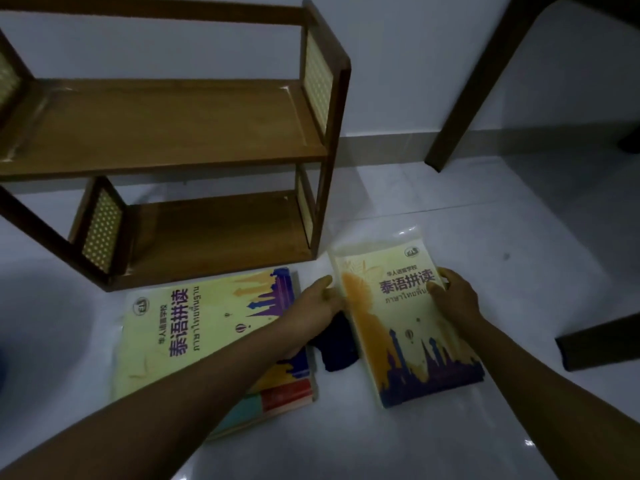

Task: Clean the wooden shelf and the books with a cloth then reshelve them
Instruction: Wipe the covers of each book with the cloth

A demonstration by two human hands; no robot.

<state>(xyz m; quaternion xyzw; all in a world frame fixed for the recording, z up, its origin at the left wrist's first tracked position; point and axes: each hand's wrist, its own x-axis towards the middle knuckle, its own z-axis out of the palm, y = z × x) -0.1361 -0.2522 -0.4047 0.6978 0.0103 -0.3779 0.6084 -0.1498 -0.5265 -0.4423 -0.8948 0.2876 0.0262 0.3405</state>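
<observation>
A wooden two-tier shelf [166, 133] with woven side panels stands empty on the white floor against the wall. In front of it lies a stack of books; the top yellow book [194, 334] faces sideways. To its right a second yellow book [398, 327] is gripped at both edges: my left hand [318, 306] on its left edge, my right hand [450, 296] on its right edge. A dark cloth [337, 344] lies on the floor between the books, partly under my left hand.
A dark table leg [478, 95] slants down at the right near the wall. Another dark furniture piece [595, 344] juts in at the right edge. A coloured book [277, 396] shows under the left stack.
</observation>
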